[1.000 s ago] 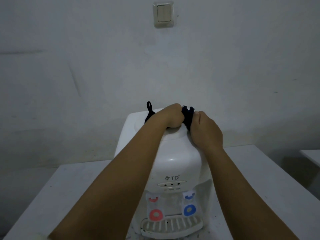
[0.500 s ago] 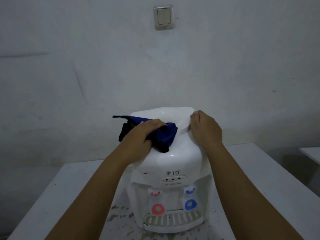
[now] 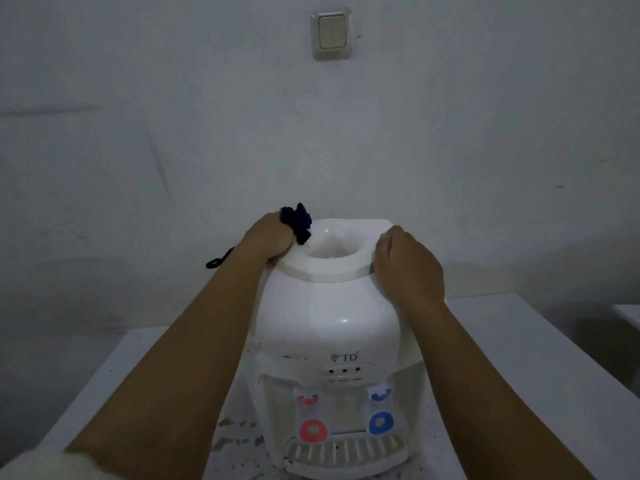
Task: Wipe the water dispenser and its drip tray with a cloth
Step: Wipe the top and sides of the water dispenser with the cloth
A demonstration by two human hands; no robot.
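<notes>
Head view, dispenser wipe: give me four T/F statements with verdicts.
1. The left hand grips the dark blue cloth at the top rim of the water dispenser. True.
2. The right hand holds a second cloth. False: it rests bare on the dispenser's right shoulder.
3. The drip tray sits below the red and blue taps. True.
4. A bottle sits in the top opening. False: the opening is empty.

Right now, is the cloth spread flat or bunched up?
Bunched up: the dark blue cloth is crumpled in the left hand at the water dispenser top rim, not flat.
</notes>
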